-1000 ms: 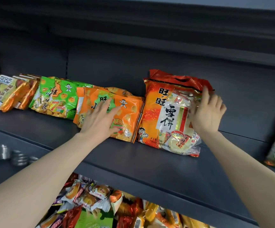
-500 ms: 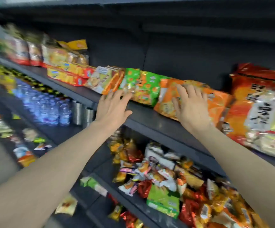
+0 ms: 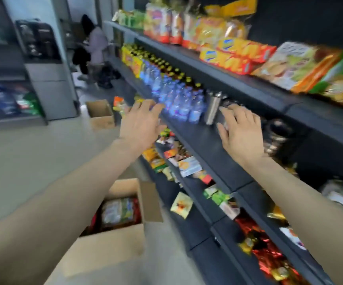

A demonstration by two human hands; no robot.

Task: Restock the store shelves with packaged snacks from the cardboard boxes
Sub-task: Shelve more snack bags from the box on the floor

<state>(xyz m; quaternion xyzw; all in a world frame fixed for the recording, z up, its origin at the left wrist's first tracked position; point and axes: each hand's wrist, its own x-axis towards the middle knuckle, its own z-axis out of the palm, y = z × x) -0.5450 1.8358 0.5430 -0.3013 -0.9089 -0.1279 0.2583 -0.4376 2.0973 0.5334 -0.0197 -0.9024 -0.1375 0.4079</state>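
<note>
The picture is blurred by motion. My left hand [image 3: 143,123] hovers open in the air in front of the dark shelf unit [image 3: 207,140], holding nothing. My right hand [image 3: 241,132] is open too, fingers spread over the middle shelf beside a steel cup [image 3: 212,108]. On the floor below my left arm stands an open cardboard box [image 3: 125,229] with packaged snacks [image 3: 119,211] inside. Snack bags [image 3: 294,64] line the upper shelf at the right.
Water bottles [image 3: 176,99] and dark drink bottles [image 3: 166,66] fill the middle shelf. Loose snack packets [image 3: 187,167] lie on lower shelves. A second cardboard box [image 3: 100,114] sits farther along the floor. A person [image 3: 96,48] crouches at the aisle's end near a grey cabinet [image 3: 49,79].
Both hands have come off the snack bags on the upper shelf and dropped lower, empty. The view has swung left and down, revealing the aisle floor and the cardboard boxes.
</note>
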